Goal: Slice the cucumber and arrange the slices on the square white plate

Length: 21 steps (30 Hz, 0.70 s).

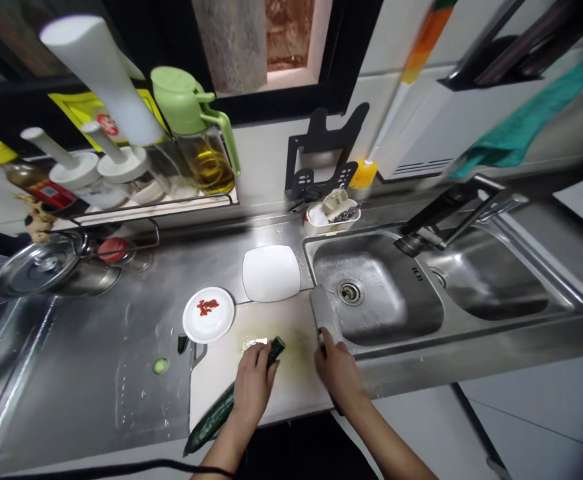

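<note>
My left hand [254,380] is closed over a dark green cucumber [214,417], which lies slantwise on a pale cutting board [294,387]. Its cut end points up and right, past my fingers; the long end reaches over the board's lower left edge. At the board's right side, my right hand [338,367] grips a kitchen knife [325,312], its broad grey blade pointing away from me beside the sink. Most of the handle is hidden in my fist. Wet greenish marks show on the board near the cucumber's cut end.
Beyond the board stand a white square plate [271,272] and a small round plate [191,319] with red pieces. Cucumber ends [160,365] lie on the steel counter at left. A double sink [371,327] borders the right. Pots [91,277] and a condiment rack [171,208] stand behind left.
</note>
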### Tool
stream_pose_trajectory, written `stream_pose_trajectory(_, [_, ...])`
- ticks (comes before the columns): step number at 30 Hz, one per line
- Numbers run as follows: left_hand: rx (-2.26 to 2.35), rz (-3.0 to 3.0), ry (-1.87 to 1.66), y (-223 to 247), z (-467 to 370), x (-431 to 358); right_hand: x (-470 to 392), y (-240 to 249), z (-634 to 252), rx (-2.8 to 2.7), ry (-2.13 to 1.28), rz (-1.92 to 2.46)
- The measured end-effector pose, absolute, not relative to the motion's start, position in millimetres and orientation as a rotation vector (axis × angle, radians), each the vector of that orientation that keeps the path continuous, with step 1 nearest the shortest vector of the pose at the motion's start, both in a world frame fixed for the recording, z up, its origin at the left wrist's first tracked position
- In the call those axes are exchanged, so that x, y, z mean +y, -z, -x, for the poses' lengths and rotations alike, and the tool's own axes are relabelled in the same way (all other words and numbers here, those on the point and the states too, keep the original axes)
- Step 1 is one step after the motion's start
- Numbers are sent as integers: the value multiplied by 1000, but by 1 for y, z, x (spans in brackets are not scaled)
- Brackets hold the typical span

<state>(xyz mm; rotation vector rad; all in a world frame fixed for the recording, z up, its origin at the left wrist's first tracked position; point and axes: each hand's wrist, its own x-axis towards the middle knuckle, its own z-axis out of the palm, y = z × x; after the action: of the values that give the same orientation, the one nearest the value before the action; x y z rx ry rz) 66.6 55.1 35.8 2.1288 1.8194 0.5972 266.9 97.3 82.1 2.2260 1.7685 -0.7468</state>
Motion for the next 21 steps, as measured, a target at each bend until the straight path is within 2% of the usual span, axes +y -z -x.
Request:
stream_pose_trajectory(6, [1821, -2058, -634, -39, -72, 59, 77, -84, -295, 2000, 761, -2417])
stream_pose_trajectory(11, [1694, -2031, -666, -44, -77, 65, 59, -93, -299, 2298, 1072, -2232])
stream_pose_trajectory(15, [1643, -2010, -703, -44, -76, 69, 54, -96, -282, 2227, 1278, -2045])
stream_pose_trajectory(21, [1630, -2051, -744, -39, -78, 70, 62, -99, -266, 2020, 1271, -1938])
